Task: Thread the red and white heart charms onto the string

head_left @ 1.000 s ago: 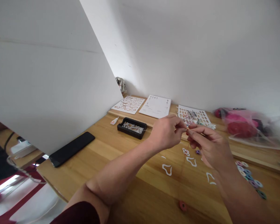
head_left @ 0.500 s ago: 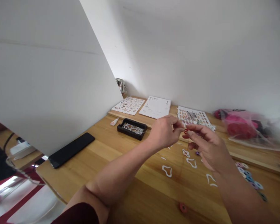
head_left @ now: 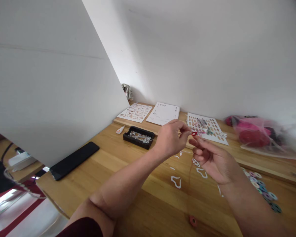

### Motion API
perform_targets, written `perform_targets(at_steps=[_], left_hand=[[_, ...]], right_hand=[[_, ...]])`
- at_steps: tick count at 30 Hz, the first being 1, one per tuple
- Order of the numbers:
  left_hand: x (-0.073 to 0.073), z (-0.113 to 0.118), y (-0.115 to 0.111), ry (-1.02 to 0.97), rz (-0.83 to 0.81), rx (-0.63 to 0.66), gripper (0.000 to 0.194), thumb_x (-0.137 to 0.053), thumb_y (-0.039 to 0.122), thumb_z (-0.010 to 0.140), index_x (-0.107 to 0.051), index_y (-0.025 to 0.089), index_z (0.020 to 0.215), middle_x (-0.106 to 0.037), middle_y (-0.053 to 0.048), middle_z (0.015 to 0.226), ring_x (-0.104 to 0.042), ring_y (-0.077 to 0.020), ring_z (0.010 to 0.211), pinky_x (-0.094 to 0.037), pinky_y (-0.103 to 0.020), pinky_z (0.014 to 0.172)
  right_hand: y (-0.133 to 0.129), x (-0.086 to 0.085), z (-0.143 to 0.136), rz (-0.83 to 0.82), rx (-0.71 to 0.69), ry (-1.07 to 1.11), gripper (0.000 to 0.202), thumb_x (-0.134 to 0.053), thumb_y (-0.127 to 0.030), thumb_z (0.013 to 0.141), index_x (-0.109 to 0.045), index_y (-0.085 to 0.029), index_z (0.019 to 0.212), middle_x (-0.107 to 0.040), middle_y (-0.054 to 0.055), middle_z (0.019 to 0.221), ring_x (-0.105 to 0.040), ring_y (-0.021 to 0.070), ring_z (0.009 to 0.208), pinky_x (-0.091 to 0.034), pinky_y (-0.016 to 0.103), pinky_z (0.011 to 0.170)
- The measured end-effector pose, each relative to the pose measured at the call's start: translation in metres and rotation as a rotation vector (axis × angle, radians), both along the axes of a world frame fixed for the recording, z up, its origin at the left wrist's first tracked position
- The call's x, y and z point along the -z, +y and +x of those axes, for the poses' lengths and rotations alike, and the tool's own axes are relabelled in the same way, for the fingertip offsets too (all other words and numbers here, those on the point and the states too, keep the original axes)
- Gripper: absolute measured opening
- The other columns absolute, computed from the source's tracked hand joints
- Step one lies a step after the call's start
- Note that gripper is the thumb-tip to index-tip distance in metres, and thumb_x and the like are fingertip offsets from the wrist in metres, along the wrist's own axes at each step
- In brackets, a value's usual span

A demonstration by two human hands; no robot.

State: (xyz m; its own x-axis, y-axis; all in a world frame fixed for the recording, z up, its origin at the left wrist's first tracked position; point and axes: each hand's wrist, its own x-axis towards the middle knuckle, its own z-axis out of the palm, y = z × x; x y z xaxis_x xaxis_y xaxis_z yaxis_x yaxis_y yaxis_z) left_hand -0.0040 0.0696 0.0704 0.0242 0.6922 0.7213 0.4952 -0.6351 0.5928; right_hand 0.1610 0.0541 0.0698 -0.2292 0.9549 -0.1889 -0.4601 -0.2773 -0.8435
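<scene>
The black tray (head_left: 127,139) holds a heap of small silvery beads (head_left: 139,135), while a see-through bag (head_left: 291,149) bulges with pink and red stuff (head_left: 254,135). A phone (head_left: 75,161) lies near the table's (head_left: 153,205) left edge; there's open wood between it and the red spool (head_left: 193,221), whose thin thread (head_left: 188,187) rises toward the hands. Above the table, the left hand (head_left: 170,137) has its grip pinched on a small red piece (head_left: 194,133); the right hand's (head_left: 213,158) curled fingers sit right beside it, whether clamped I can't tell.
</scene>
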Motion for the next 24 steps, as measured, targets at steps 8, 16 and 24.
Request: perform_targets(at_steps=[8,16,24], left_hand=[[-0.009,-0.011,0.004,-0.1,0.004,-0.04,0.006,-0.068,0.018,0.083,-0.067,0.019,0.077,-0.069,-0.002,0.078,-0.056,-0.0112,0.065,-0.048,-0.027,0.063],[-0.013,-0.018,0.004,-0.141,0.031,-0.069,0.006,-0.067,0.02,0.083,-0.067,0.02,0.077,-0.067,-0.001,0.073,-0.056,-0.012,0.065,-0.046,-0.028,0.062],[-0.015,-0.019,0.004,-0.124,0.034,-0.102,0.006,-0.067,0.019,0.082,-0.068,0.02,0.076,-0.065,0.0,0.07,-0.051,-0.011,0.059,-0.044,-0.027,0.057]], right_hand=[[0.002,0.003,0.007,0.172,-0.11,-0.316,0.032,-0.086,-0.037,0.067,-0.068,-0.02,0.089,-0.058,-0.003,0.066,-0.041,0.0047,0.044,-0.025,0.017,0.037],[0.015,0.002,0.028,0.365,-0.035,-0.657,0.037,-0.081,-0.051,0.071,-0.068,-0.018,0.084,-0.06,-0.001,0.067,-0.041,0.0046,0.045,-0.03,0.018,0.038],[0.015,-0.004,0.054,0.541,0.073,-1.139,0.024,-0.072,-0.047,0.081,-0.075,-0.024,0.087,-0.067,0.001,0.065,-0.052,0.0109,0.043,-0.036,0.024,0.038]])
